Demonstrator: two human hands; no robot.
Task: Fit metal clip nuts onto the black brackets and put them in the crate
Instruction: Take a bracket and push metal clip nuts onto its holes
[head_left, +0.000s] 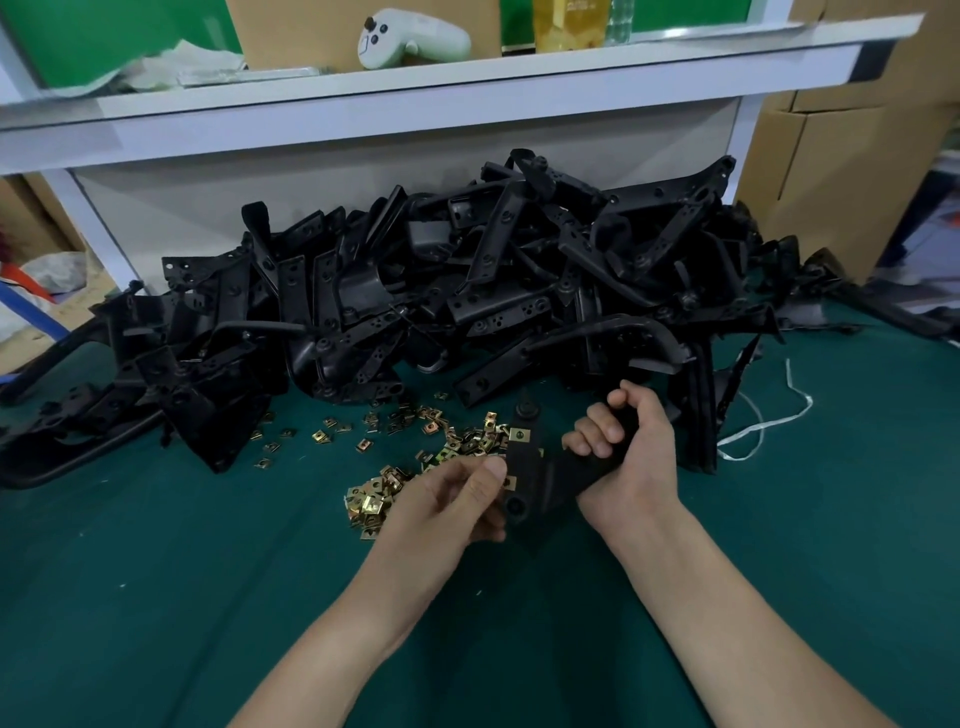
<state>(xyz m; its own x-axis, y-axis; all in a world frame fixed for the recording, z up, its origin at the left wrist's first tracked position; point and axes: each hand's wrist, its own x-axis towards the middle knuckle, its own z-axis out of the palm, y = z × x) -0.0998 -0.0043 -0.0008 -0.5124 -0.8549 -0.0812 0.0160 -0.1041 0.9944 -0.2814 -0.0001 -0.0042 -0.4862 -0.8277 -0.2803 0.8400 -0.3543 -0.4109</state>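
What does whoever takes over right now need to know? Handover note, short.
Right hand grips the bracket over the green table.
Left hand pinches a second clip nut at the bracket's left edge; whether it is seated, cannot tell.
Done: first clip nut sits on the bracket's upper end.
Left: seat the second, crate the bracket (no crate in view), then work through the bracket pile; loose clip nuts lie in front of it.

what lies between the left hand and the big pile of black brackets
Loose metal clip nuts, scattered on the green mat; the head view shows it.
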